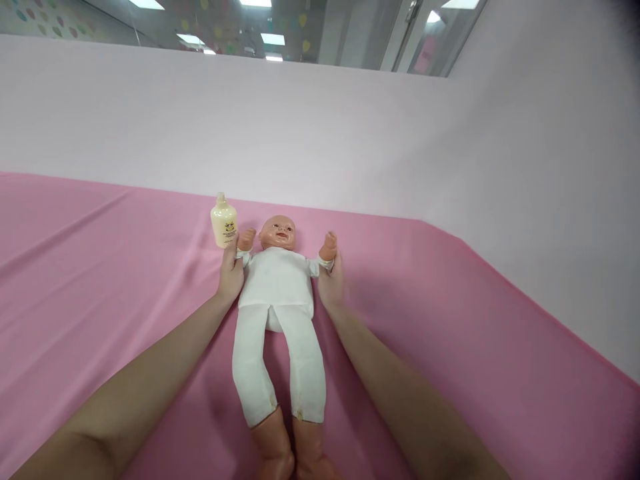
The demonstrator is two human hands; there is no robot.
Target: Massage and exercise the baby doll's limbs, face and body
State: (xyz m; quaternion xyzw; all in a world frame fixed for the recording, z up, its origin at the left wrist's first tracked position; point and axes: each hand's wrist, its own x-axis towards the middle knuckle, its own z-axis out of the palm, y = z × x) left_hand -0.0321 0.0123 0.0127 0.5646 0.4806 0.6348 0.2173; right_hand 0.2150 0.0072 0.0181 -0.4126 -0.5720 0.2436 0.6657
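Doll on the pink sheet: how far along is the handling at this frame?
Done: the doll lies face up on the pink sheet, fully dressed in white. In hand: the left hand and right hand rest at its two arms. Untouched: the cream bottle stands upright beside its head, cap on.
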